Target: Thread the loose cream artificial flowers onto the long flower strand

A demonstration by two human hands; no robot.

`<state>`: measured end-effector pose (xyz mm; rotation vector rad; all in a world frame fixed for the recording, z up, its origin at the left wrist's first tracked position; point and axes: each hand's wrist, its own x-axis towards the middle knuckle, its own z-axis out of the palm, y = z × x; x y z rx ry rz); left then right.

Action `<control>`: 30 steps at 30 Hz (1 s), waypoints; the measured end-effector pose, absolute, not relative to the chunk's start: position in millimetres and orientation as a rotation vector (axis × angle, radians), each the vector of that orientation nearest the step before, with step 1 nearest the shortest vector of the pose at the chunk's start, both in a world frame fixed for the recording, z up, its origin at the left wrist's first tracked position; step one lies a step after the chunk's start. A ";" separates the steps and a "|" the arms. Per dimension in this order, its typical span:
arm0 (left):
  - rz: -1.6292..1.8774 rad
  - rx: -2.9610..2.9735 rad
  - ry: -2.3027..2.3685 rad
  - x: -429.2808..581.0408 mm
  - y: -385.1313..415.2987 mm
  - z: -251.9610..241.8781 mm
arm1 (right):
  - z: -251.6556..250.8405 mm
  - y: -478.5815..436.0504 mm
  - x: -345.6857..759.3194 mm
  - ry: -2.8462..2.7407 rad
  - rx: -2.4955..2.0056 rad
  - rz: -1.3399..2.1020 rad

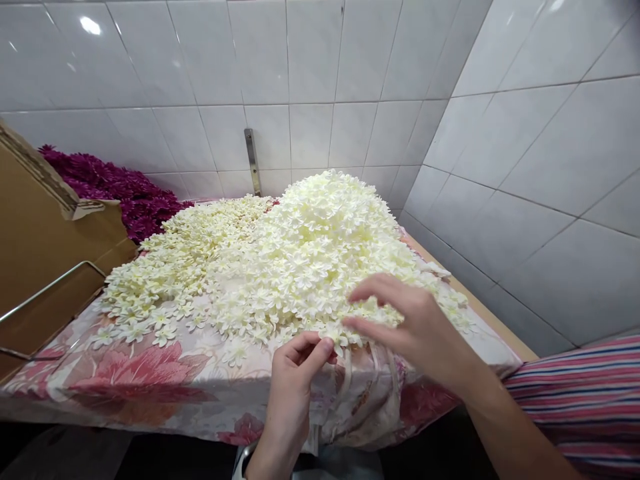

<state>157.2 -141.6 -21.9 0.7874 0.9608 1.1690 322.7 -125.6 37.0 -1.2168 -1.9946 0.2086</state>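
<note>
My left hand [296, 368] is closed in a pinch at the front edge of the table, with a small white artificial-looking flower [339, 338] at its thumb and fingertip. Just to the right, my right hand [417, 327] hovers with thumb and fingers apart and nothing visible between them. Behind both hands rises a tall heap of white flowers [330, 233] with pale yellow centres. A flatter spread of creamier flowers [195, 247] lies to its left. Pale ribbon-like strips [347, 373] hang over the table edge below my hands.
The table wears a floral cloth [140, 373]. At left stand a cardboard box [45, 247] and a thin metal wire frame [50, 290]; purple flowers [120, 187] are piled behind. Tiled walls [310, 67] close off the back and right. Striped fabric [580, 400] shows at lower right.
</note>
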 end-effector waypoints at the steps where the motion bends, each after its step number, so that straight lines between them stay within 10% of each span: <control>1: 1.163 0.784 0.959 157.5 -141.5 -21.1 | 34.8 -134.2 318.3 -2.036 -1.196 0.349; 11: 1.100 0.793 0.899 161.4 -143.6 -23.3 | 15.4 -149.6 317.9 -1.792 -1.116 0.797; 19: 1.190 0.741 0.987 162.2 -141.8 -22.6 | 36.3 -108.2 347.3 -1.712 -1.407 -0.234; 30: 1.111 0.791 0.891 159.6 -146.5 -23.4 | 12.0 -151.4 314.5 -1.901 -1.143 0.731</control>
